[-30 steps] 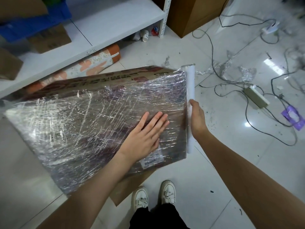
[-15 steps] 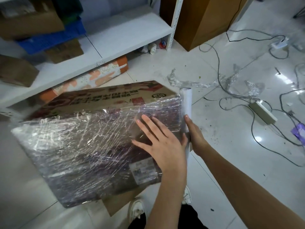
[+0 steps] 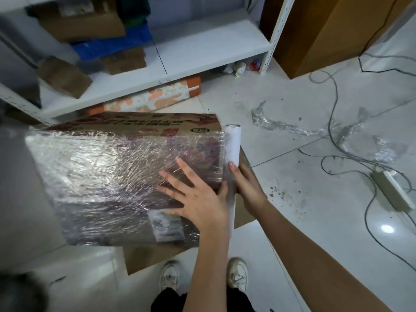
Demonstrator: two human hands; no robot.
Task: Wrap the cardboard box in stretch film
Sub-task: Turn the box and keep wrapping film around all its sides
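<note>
So the cardboard box (image 3: 126, 176) is sitting on the tiled floor (image 3: 292, 109) right in front of the white shelving unit (image 3: 202, 52), on top of a flat piece of brown cardboard (image 3: 153, 255) that sticks out under its near edge and right side. The big face turned toward the camera is covered in crinkly, shiny stretch film (image 3: 101, 167), and there's a white shipping label (image 3: 166, 225) showing through it near the bottom right corner. The printed top face at the far side looks mostly bare.

Left hand (image 3: 198, 197) lies flat on the filmed face near the right edge, fingers straight and spread apart, palm pressing down on the wrap. Right hand (image 3: 246, 188) is wrapped around the film roll (image 3: 231, 163), which stands up along the box's right edge, basically touching the corner. Thumb is on the front of the white tube, the other fingers curl around behind it, so I can't tell exactly how they sit.

Other stuff: wadded strips of used film (image 3: 292, 128) on the floor to the right, grey cables (image 3: 333, 113) snaking around, a power strip (image 3: 392, 191) further right, a patterned orange roll (image 3: 157, 97) under the shelf, a tall brown carton (image 3: 337, 30) in the back. White sneakers (image 3: 237, 274) at the bottom of the shot.
</note>
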